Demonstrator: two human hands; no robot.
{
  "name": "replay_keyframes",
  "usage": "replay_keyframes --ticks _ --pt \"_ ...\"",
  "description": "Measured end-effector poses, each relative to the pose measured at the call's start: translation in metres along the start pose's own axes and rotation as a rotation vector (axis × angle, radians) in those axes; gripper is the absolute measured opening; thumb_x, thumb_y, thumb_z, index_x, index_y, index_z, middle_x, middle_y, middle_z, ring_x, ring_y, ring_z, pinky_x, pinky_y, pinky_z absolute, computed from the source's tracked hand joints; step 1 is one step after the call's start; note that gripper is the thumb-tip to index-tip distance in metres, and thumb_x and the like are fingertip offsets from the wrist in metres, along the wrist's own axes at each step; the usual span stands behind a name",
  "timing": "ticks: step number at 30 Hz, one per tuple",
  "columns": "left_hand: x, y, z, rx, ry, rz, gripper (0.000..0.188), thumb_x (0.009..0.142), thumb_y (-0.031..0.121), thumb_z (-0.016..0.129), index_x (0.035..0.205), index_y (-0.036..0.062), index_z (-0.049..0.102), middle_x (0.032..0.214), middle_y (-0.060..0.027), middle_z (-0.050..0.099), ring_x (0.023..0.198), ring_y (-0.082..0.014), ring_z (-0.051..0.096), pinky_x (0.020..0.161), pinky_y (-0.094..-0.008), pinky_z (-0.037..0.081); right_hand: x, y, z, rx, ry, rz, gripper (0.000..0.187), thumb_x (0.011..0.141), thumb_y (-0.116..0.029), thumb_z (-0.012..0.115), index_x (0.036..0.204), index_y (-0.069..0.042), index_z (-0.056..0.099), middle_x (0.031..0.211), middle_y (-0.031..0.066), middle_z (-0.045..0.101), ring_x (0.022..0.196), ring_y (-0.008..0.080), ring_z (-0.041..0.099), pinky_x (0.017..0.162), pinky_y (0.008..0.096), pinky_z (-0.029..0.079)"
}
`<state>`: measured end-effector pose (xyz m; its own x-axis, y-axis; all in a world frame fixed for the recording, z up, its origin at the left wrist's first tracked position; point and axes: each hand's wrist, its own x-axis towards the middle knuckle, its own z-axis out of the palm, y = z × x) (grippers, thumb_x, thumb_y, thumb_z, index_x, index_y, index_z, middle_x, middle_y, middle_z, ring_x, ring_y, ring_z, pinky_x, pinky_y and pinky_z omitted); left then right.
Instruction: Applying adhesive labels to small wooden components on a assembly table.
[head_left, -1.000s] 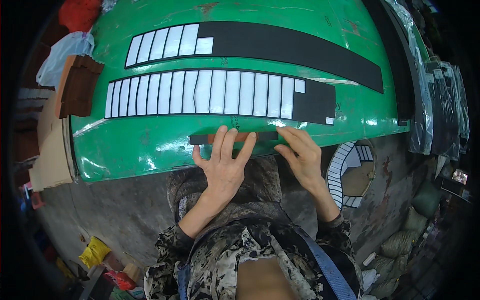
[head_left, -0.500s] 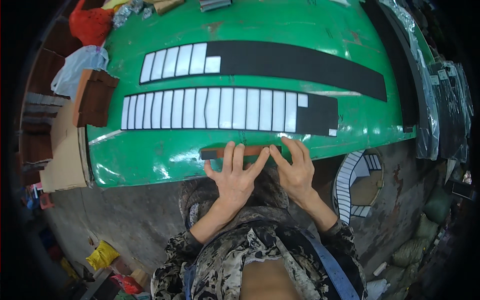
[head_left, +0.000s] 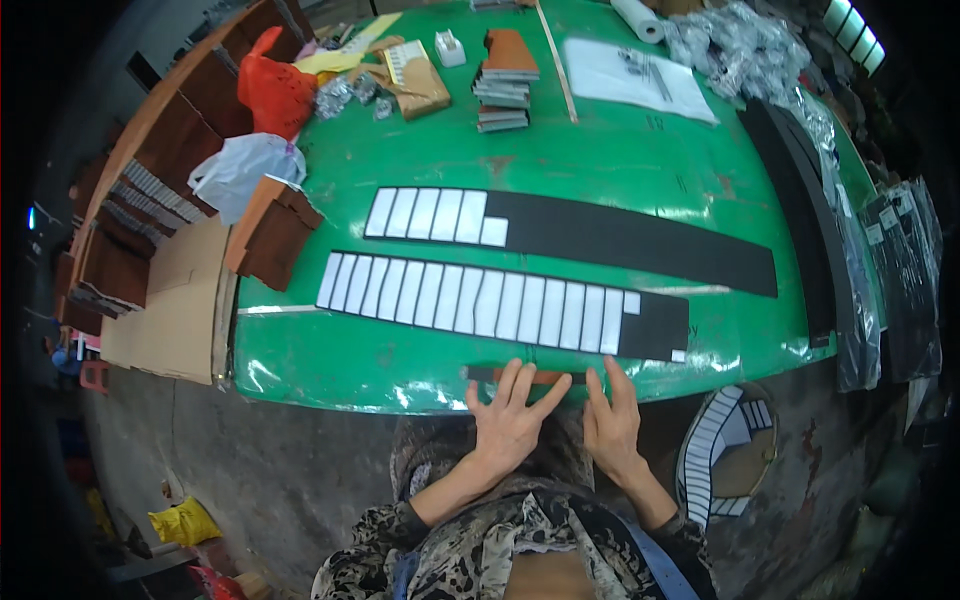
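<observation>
A narrow brown strip with dark ends point(head_left: 545, 377) lies along the near edge of the green table. Spread across it are the fingers of my left hand point(head_left: 506, 425), some tips resting over the strip and the thumb on its near side. At the strip's right end, my right hand point(head_left: 612, 420) has its fingers stretched out, pointing away from me. Just beyond lies a black strip covered with white rectangular pieces point(head_left: 470, 297). Farther back is a longer, curved black strip point(head_left: 630, 237) with white pieces only on its left part.
A stack of brown and grey pieces point(head_left: 505, 85) stands at the back. On the left are a brown block point(head_left: 275, 235), a white bag point(head_left: 250, 170) and a red bag point(head_left: 270, 85). Long black strips point(head_left: 800, 220) line the right side. A round container point(head_left: 755, 455) sits below the right edge.
The view has tilted up, showing more of the table's far side. My right fingers have moved apart from my left hand and straightened; my left hand stays at the brown strip.
</observation>
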<state>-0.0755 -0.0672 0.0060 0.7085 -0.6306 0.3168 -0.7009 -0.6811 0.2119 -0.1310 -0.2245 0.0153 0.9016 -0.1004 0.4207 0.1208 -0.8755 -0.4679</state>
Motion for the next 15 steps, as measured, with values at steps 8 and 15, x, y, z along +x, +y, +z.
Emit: replay_keyframes --ticks 8,15 --pt "0.005 -0.039 -0.061 -0.174 0.220 -0.101 0.042 0.069 0.008 0.070 0.110 0.0101 0.061 0.114 -0.0108 0.055 0.106 -0.0267 0.053 0.091 -0.0445 0.032 -0.006 0.005 0.007 -0.061 0.035 -0.056 0.049 0.068 0.006 0.058 0.116 -0.005 0.060 0.125 0.0234 0.046 0.111 0.0402 0.048 0.090 0.0488 0.041" --pt "0.018 -0.101 -0.035 -0.572 0.072 -0.053 0.048 0.065 0.000 0.074 0.109 0.0026 0.056 0.080 -0.0096 0.061 0.072 -0.0240 0.057 0.064 -0.0337 0.046 -0.001 -0.001 0.002 0.264 -0.055 0.143 0.049 0.074 0.006 0.058 0.121 -0.003 0.056 0.128 0.0223 0.045 0.115 0.0382 0.048 0.096 0.0430 0.040"
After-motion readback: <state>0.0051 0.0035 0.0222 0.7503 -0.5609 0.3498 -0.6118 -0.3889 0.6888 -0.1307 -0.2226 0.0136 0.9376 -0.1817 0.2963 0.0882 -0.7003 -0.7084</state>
